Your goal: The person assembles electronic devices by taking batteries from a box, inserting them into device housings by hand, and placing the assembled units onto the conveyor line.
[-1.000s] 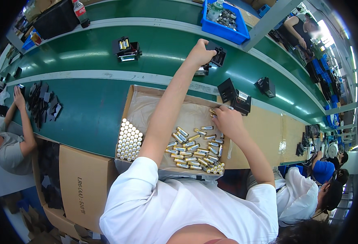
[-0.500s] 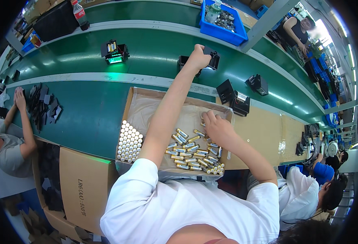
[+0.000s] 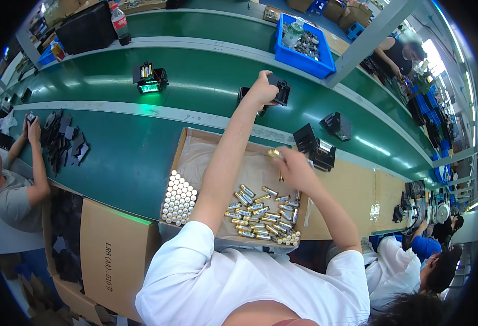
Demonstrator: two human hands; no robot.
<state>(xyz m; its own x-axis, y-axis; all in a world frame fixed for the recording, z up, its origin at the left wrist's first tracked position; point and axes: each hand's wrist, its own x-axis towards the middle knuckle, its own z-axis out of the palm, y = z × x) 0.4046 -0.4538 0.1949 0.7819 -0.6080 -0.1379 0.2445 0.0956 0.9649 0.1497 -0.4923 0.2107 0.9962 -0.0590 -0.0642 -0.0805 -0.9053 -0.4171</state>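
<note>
My left hand point(image 3: 261, 89) reaches out over the green conveyor belt point(image 3: 206, 70) and grips a black battery holder point(image 3: 278, 90). My right hand point(image 3: 292, 165) is lifted above the cardboard box point(image 3: 211, 146) and pinches a gold battery point(image 3: 273, 153) at its fingertips. Inside the box lie several loose gold batteries point(image 3: 260, 209), and a block of upright batteries point(image 3: 178, 198) stands at its left end.
More black battery holders ride the belt: one with a green light point(image 3: 148, 79), one further right point(image 3: 336, 125), and two point(image 3: 315, 145) beside the box. A blue bin point(image 3: 305, 46) sits beyond. A person at left handles black parts point(image 3: 65, 141). Other workers sit at right.
My right hand rose from the loose batteries, now holding one above the box. My left hand stayed on the black holder. The green-lit holder sits about where it was half a second ago.
</note>
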